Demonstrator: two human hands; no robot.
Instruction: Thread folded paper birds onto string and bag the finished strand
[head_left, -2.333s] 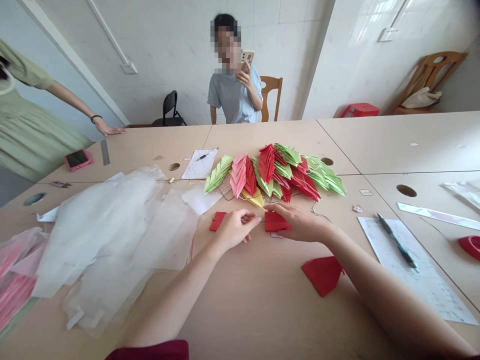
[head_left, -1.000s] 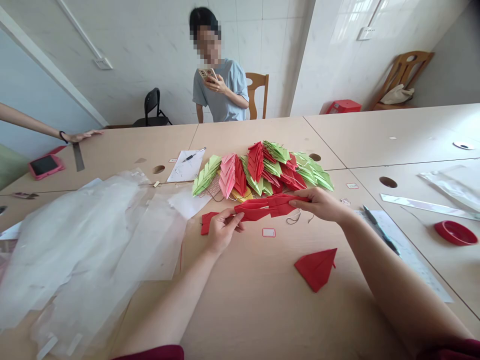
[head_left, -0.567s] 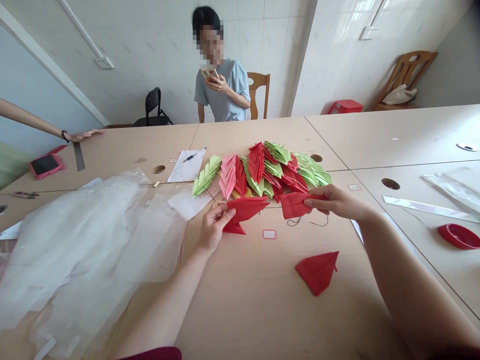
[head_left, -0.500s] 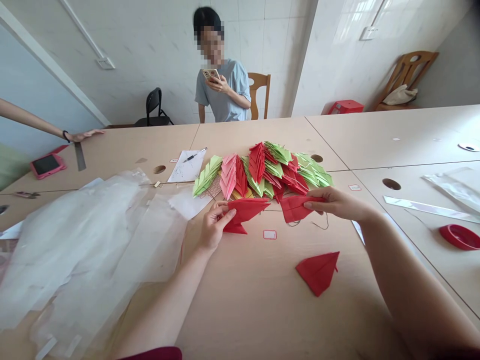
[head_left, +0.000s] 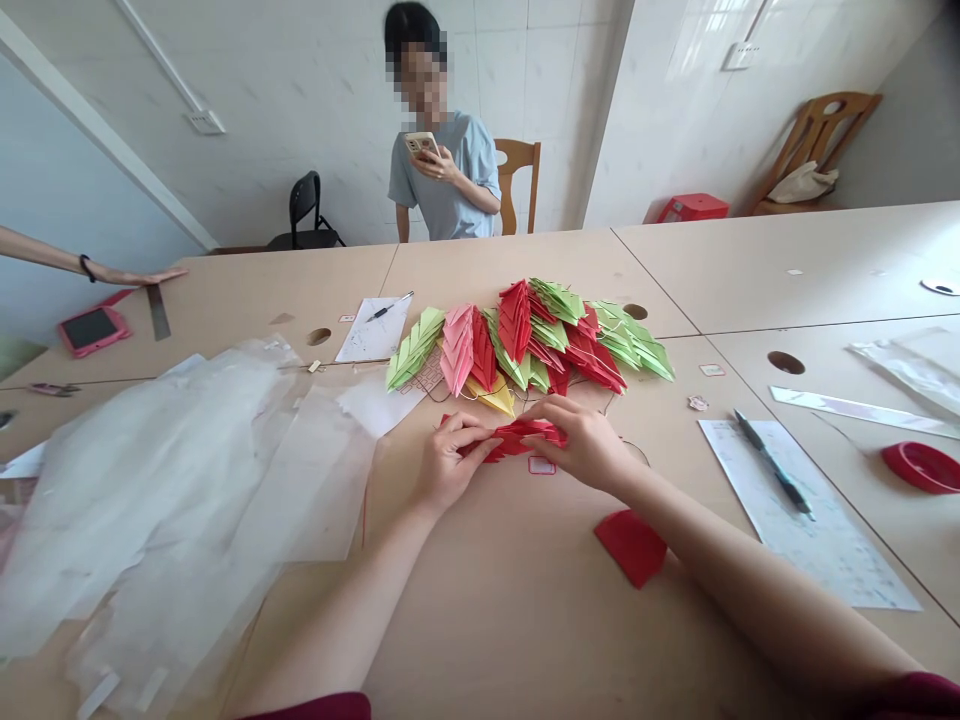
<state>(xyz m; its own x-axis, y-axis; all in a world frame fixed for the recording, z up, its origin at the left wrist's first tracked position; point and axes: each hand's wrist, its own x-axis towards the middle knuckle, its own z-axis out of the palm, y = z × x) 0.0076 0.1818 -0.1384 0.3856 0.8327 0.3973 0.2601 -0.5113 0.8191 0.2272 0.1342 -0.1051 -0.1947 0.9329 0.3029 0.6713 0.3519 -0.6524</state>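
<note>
Both hands meet over the middle of the table, pinching folded red paper (head_left: 514,436) between them. My left hand (head_left: 459,458) grips its left end, fingers closed. My right hand (head_left: 581,440) is closed on the right end; whether the pieces there are joined or only touching is hidden by the fingers. Just beyond lies a heap of folded paper strips: green (head_left: 415,350), pink (head_left: 458,350), red (head_left: 514,322) and a yellow piece (head_left: 495,394), with thin cords among them. Another folded red piece (head_left: 632,547) rests on the table, partly covered by my right forearm.
Translucent plastic sheets (head_left: 172,480) spread over the left side. A paper sheet (head_left: 810,520) with a pen (head_left: 772,465) lies right, near a red ring-shaped object (head_left: 922,467). Across the table a person (head_left: 446,180) holds a phone (head_left: 421,146). At far left another person's hand (head_left: 154,277) touches the table.
My right hand has moved left and brought its red paper piece against the one in my left hand. The sheet and pen on the right now show, and my forearm partly covers the loose piece.
</note>
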